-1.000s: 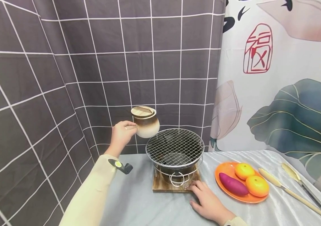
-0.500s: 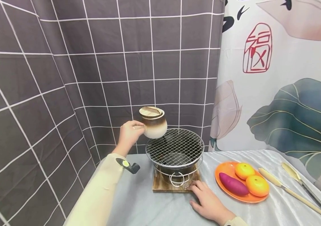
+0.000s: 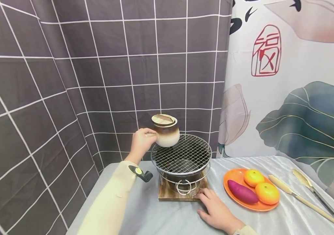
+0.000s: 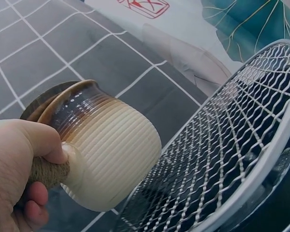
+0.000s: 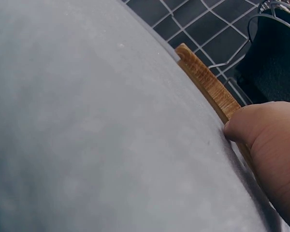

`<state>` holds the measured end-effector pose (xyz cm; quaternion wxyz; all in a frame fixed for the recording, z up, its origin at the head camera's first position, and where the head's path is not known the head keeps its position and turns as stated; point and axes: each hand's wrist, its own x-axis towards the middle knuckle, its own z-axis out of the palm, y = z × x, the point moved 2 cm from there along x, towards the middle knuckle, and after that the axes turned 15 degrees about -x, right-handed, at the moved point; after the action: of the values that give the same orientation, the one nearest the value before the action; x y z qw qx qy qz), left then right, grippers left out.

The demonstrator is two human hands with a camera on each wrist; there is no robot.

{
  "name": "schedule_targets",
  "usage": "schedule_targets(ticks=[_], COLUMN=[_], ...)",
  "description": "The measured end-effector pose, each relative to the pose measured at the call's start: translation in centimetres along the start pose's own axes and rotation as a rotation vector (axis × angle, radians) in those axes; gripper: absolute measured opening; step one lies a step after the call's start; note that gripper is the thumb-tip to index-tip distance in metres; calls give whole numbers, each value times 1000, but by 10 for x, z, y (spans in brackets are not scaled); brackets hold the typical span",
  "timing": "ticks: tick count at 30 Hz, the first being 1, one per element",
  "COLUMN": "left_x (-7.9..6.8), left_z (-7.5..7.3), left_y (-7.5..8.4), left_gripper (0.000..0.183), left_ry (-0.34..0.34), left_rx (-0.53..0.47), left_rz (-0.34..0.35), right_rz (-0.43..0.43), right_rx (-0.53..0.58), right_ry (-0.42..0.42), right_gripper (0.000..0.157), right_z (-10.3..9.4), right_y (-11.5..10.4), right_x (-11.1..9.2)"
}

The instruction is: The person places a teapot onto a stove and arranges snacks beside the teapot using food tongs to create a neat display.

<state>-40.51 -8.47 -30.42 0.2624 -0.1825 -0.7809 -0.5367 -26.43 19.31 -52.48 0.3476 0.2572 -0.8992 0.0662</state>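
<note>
My left hand (image 3: pixel 141 142) grips a small ceramic pot (image 3: pixel 169 136), glazed dark brown at the top and cream below. In the left wrist view its side handle (image 4: pixel 49 172), wrapped in twine, lies between thumb and curled fingers. A wooden lid (image 3: pixel 161 119) sits on the pot's mouth. The pot hangs over the left rear part of a round wire grill grate (image 3: pixel 192 156), overlapping it in the head view. On a wooden board (image 3: pixel 171 195) under the grill, my right hand (image 3: pixel 217 212) rests its fingertips at the front right corner, thumb apart.
Right of the grill, an orange plate (image 3: pixel 233 199) bears a purple sweet potato (image 3: pixel 242 192) and two oranges (image 3: pixel 267 193). Long tongs (image 3: pixel 311 205) lie farther right on the grey cloth-covered table (image 3: pixel 152 215). A dark tiled-pattern curtain (image 3: pixel 111 71) hangs close behind.
My left hand has carried the pot to the right and slightly down, from beside the grill to over its grate. The right hand stays at the board's corner.
</note>
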Motion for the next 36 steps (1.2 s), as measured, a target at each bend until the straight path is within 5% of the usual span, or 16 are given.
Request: schedule_targets(ticks=[36], left_x=[-10], left_z=[23], left_y=[-21], left_gripper=[16], left_ry=[-1], left_rx=[3], left_rz=[3], right_rz=[8], right_rx=[3], right_ry=[1], right_gripper=[46], right_z=[-2], right_y=[-1], right_x=[1])
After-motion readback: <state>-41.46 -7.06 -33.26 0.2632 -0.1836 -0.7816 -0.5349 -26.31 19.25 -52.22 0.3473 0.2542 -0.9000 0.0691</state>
